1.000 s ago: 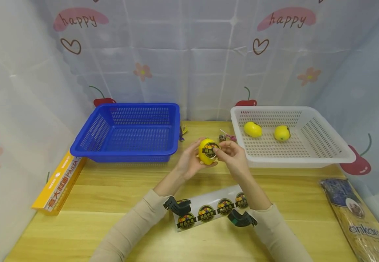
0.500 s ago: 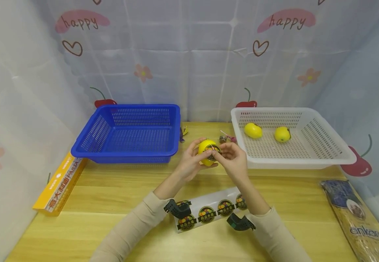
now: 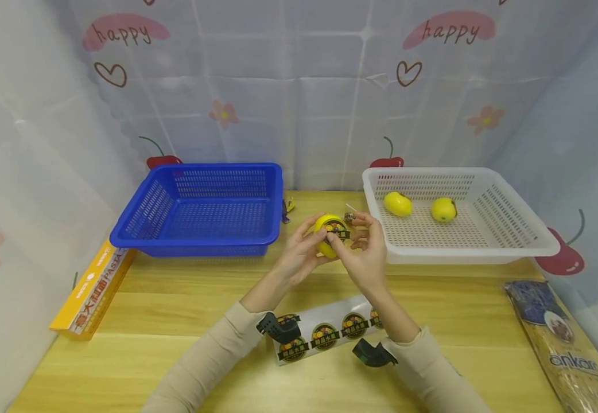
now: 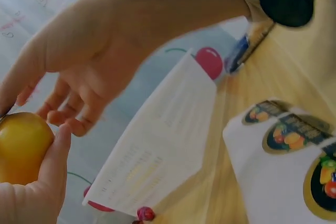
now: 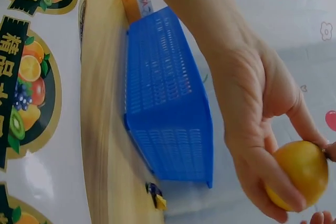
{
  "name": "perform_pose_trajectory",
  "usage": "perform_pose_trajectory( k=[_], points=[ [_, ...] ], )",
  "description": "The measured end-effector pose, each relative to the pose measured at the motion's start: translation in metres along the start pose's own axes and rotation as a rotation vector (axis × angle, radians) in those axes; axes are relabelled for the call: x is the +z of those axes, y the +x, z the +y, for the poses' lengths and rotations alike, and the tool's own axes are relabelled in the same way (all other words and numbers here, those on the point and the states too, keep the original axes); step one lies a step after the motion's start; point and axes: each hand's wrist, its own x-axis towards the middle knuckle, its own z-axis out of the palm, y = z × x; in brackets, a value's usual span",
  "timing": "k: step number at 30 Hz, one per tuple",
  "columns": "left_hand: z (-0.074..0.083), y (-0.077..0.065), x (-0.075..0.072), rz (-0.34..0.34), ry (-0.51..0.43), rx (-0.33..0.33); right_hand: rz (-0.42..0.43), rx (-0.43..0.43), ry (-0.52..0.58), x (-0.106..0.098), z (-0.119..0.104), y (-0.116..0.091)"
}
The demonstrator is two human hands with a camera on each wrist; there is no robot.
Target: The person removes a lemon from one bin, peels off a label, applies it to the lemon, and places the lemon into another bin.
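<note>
In the head view, my left hand (image 3: pixel 295 258) grips a yellow lemon (image 3: pixel 323 221) above the table, between the two baskets. A round black-and-gold fruit sticker (image 3: pixel 336 227) lies on the lemon's side facing me. The thumb of my right hand (image 3: pixel 365 259) rests on the sticker's lower part, close to the left thumb. The other right fingers are loosely bent beside the lemon, with nothing between them in the left wrist view. Below the forearms lies a white sheet of matching stickers (image 3: pixel 334 313), partly covered by the right forearm and wrist cameras.
At the back left stands a blue basket (image 3: pixel 195 250); a white basket (image 3: pixel 464 252) with two yellow lemons (image 3: pixel 397 204) is at the back right. Small wrapped candies (image 3: pixel 286 213) lie between them. A pasta box (image 3: pixel 89 289) is at left, a pasta bag (image 3: pixel 557 338) at right.
My right thumb has slid over the sticker toward the left thumb, and the right hand has shifted slightly left. The sticker shows more fully now; the left hand keeps holding the lemon.
</note>
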Motion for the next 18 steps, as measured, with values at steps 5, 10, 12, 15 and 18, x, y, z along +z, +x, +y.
perform_pose_trajectory(
  k=[5, 10, 12, 15, 18],
  points=[
    [-0.001, -0.003, 0.003, -0.074, -0.052, -0.033, -0.052, 0.082, 0.013, 0.007, -0.002, -0.001],
    [-0.003, -0.005, 0.003, -0.132, -0.115, -0.035, -0.041, 0.118, 0.104, 0.016, -0.004, -0.001],
    [-0.003, -0.005, 0.002, -0.139, -0.123, -0.036, -0.019, 0.109, 0.141, 0.018, -0.006, -0.001],
    [-0.003, -0.006, 0.001, -0.153, -0.125, -0.036, 0.002, 0.086, 0.195, 0.019, -0.007, 0.000],
    [-0.002, -0.007, -0.001, -0.168, -0.136, -0.037, 0.015, 0.062, 0.231, 0.021, -0.007, 0.000]
  ],
)
